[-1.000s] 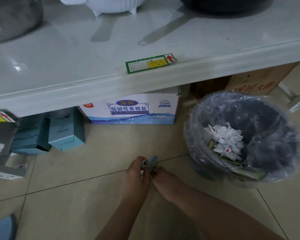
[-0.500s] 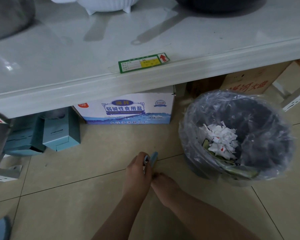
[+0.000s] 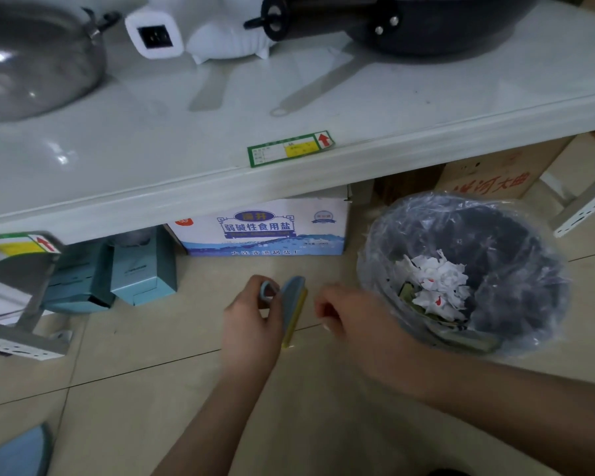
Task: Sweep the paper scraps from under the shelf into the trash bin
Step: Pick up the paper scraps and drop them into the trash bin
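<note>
1. shelf (image 3: 152, 159): white, low over the floor (image 3: 152, 389). the gap beneath it is packed with boxes, and no loose scraps show on the tiles in front.
2. trash bin (image 3: 529, 242): clear liner, standing on the floor just right of my hands. the paper scraps (image 3: 433, 286) lie inside it, white with red flecks, on top of other rubbish.
3. salt carton (image 3: 265, 228) under the shelf: blue print reads 弱碱性食用盐. the smaller lines below are too blurred to read.
4. brown carton (image 3: 495, 176) behind the bin: red characters, partly cut off, read 河大曲.
5. two teal boxes (image 3: 141, 273) to the left: print too small to read.
6. left hand (image 3: 251, 324): gripping a small blue sweeping tool (image 3: 292, 300) with a yellow edge, held on edge above the tile.
7. right hand (image 3: 354, 317): between tool and bin, apart from both, fingers loosely curled, nothing seen in it.
8. judgement: the sweep looks nearly done. to finish well, keep the tool low and flat, draw along the box fronts toward me, check the dark gaps between boxes, then tip over the middle of the bin, not its rim.
9. shelf-edge label (image 3: 289, 149): green border, yellow patch, red arrow. the text is illegible.
</note>
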